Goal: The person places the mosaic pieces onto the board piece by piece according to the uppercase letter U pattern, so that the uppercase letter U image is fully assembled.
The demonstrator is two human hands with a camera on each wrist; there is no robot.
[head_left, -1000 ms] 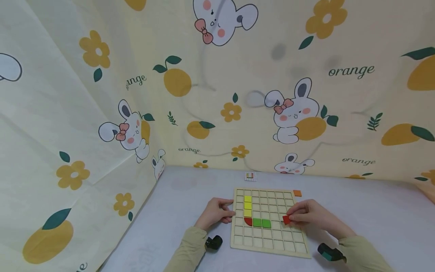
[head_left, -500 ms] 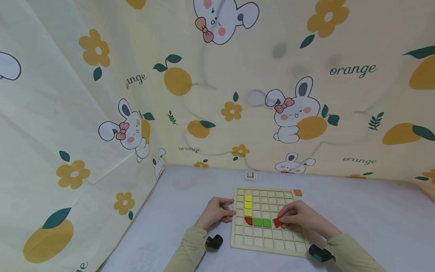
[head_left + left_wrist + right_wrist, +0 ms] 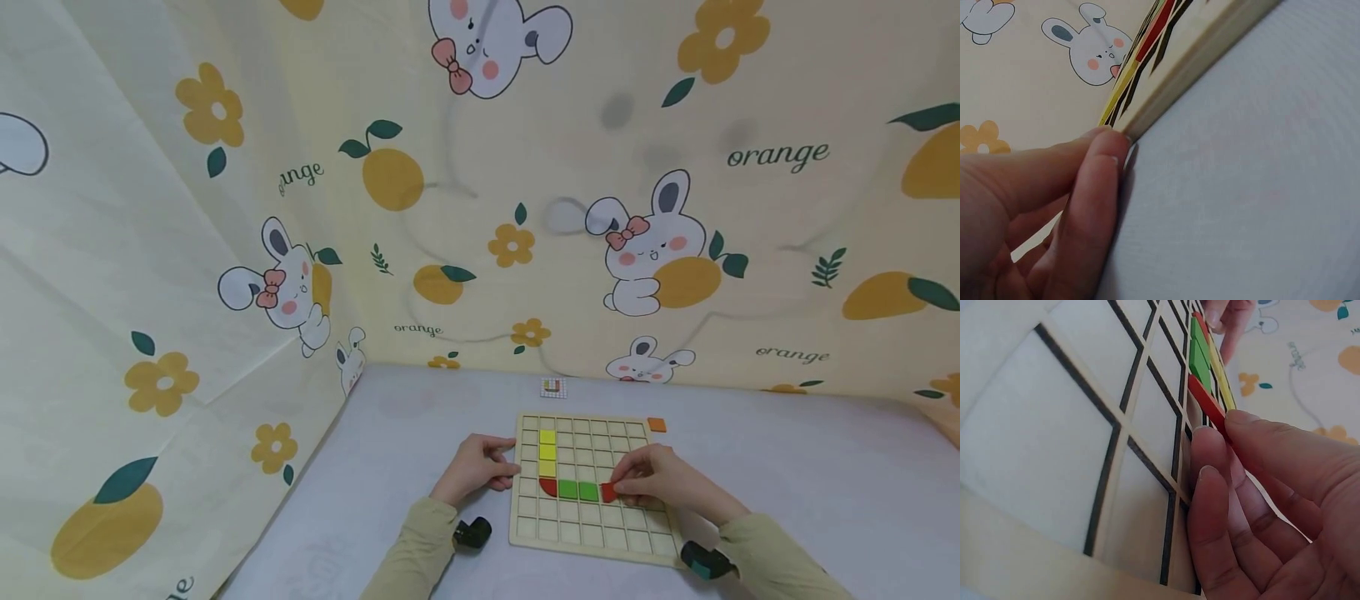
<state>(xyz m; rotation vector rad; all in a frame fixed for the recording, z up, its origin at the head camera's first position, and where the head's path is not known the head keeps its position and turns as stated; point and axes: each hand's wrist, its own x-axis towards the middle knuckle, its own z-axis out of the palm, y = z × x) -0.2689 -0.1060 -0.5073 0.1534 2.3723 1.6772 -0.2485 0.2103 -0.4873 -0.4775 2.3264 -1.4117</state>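
Note:
A square wooden grid board [image 3: 577,533] lies on the white tabletop. Set in its cells are several yellow square tiles [image 3: 547,452] in a column, a red quarter-round tile [image 3: 549,487] below them, and two green square tiles [image 3: 578,491] running right from it. My left hand [image 3: 476,467] holds the board's left edge, thumb and fingertips at the rim. Between thumb and fingers, my right hand [image 3: 660,479] pinches a red tile [image 3: 608,492] at the cell just right of the greens. That tile looks tilted in the right wrist view, and the fingers partly hide it.
An orange tile [image 3: 657,425] lies by the board's far right corner. Behind the board is a small pattern card [image 3: 553,387] with a coloured shape on a grid. A printed cloth [image 3: 480,250] hangs along the back and left side.
My right hand has carried the red tile left across the board to beside the second green tile, then shifted slightly further. My left hand has stayed at the board's edge.

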